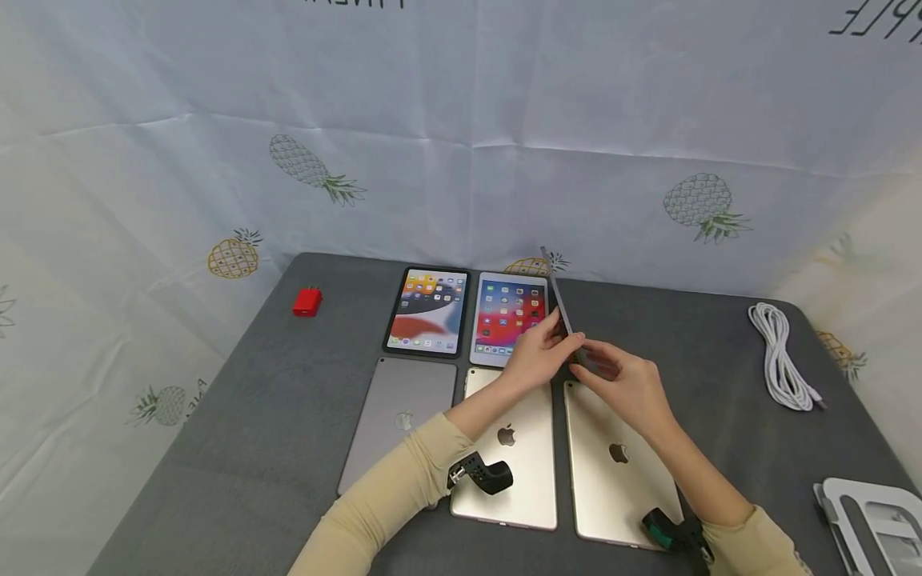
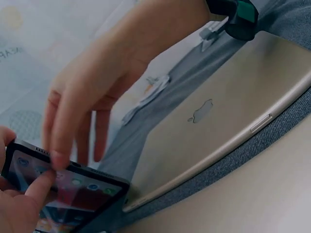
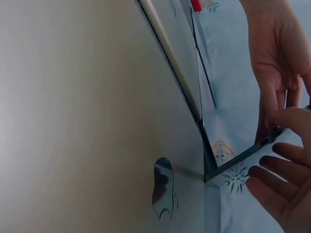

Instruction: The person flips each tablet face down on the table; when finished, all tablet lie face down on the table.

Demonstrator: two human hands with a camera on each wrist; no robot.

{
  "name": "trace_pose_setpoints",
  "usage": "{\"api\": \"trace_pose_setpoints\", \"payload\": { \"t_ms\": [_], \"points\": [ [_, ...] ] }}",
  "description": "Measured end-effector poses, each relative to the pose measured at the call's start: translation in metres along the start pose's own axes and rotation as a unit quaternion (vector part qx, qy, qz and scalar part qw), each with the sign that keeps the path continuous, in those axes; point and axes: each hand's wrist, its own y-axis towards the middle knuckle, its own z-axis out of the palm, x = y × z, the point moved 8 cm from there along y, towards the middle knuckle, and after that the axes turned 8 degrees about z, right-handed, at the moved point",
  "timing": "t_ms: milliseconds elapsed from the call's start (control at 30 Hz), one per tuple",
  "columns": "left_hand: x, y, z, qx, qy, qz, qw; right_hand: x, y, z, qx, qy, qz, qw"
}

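Observation:
Between both hands a tablet (image 1: pixel 560 300) stands on edge, tilted, its lit screen (image 2: pixel 73 194) with app icons facing left. My left hand (image 1: pixel 536 352) grips it by the near edge, with a finger across the screen in the left wrist view. My right hand (image 1: pixel 627 384) pinches the same near edge from the right; its other fingers (image 3: pixel 277 170) spread behind the tablet. Just left lies a white-framed tablet (image 1: pixel 493 320), screen lit, partly hidden by my left hand. Below the hands are two gold tablets (image 1: pixel 519 488) (image 1: pixel 605 488), backs up.
A black-framed lit tablet (image 1: pixel 428 312) and a grey tablet (image 1: pixel 414 392), back up, lie at left on the dark table (image 1: pixel 252 448). Further out are a red charger plug (image 1: pixel 307 302), a coiled white cable (image 1: pixel 778 352) and a white stand (image 1: pixel 875 512). A pineapple-print cloth (image 1: pixel 461 200) hangs behind.

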Motion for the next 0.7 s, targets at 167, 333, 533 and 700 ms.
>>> {"api": "trace_pose_setpoints", "payload": {
  "t_ms": [167, 333, 533, 700],
  "points": [
    [0.008, 0.0, -0.002, -0.004, -0.06, -0.011, 0.9981, -0.023, 0.007, 0.008, 0.055, -0.089, 0.009, 0.9944],
    [0.021, 0.0, -0.001, 0.001, -0.087, -0.042, 0.9953, -0.037, 0.006, 0.007, 0.067, -0.115, -0.002, 0.9911],
    [0.032, -0.002, 0.002, 0.021, -0.078, -0.065, 0.9946, -0.048, 0.007, 0.003, 0.067, -0.113, 0.027, 0.991],
    [0.032, 0.001, -0.001, 0.017, 0.001, -0.043, 0.9989, -0.053, 0.006, 0.0, 0.075, -0.118, 0.059, 0.9885]
  ]
}}
